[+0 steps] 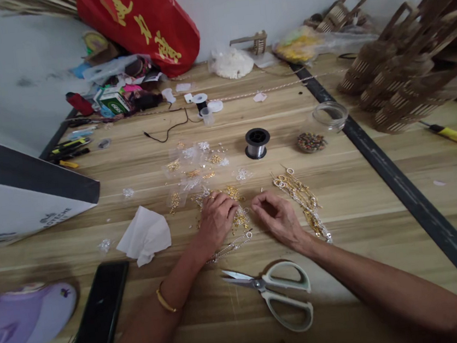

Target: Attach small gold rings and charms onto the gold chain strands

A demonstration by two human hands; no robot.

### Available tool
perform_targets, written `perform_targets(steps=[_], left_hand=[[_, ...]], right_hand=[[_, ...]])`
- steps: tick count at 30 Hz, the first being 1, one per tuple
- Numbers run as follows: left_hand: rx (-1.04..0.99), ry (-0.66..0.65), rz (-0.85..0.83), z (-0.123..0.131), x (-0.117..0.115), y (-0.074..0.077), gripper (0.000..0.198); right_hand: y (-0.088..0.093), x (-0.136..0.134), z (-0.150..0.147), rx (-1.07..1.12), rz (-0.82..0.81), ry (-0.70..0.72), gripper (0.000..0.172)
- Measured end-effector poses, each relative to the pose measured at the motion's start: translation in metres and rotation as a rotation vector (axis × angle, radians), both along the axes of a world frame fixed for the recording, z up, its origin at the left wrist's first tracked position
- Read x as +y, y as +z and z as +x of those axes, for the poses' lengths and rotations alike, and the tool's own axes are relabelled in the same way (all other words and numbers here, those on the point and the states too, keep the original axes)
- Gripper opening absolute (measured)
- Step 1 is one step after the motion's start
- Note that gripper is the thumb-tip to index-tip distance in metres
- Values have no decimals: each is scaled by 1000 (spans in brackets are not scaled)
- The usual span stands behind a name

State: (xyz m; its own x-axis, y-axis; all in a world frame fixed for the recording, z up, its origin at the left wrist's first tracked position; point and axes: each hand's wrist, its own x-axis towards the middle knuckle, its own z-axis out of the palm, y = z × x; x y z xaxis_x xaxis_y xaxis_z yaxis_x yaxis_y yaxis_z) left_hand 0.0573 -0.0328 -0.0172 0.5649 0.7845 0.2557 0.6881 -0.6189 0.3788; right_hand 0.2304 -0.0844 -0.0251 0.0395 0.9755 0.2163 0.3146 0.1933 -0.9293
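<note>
My left hand (216, 221) rests over a pile of small gold and silver jewelry findings (240, 221), its thumb and index finger pressed together. Across a small gap, my right hand (278, 218) is closed in a pinch. A tiny pale ring (246, 210) shows between the two hands; whatever the fingertips hold is too small to make out. Just below the left hand lies a silver chain (231, 246) with a ring clasp. Several gold and silver chains (303, 198) are bunched beside the right hand. White-handled scissors (262, 284) lie partly open in front of me.
Small bags of findings (190, 167) lie beyond my hands, near a wire spool (257, 144) and a jar of beads (311, 141). At left are a crumpled tissue (145, 236), a black phone (100, 315) and a purple cap (26, 321). Woven baskets (399, 75) stand right.
</note>
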Motion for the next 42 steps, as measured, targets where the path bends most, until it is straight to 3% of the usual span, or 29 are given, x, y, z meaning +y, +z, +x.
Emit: perform_targets(steps=[7,9,14,20,28,42], left_hand=[[-267,77,-59,-4,2,4,9],[-395,130,-205,-6,3,8,9],[-736,268,-747,-10,1,15,13],[-929,228,-1008,-9,-6,12,17],[-920,216,-1060,-4,-12,19,15],[-992,159,-1026,-3,-13,10,15]], right_hand=[[0,0,1,7,-9,9,11],[0,0,1,5,-11,13,12],[1,-1,0,-14,20,19,13],[7,-8,-2,-101,164,97,11],[8,-9,-2,-122,319,138,8],[10,-11,-2,-174,395,136,8]])
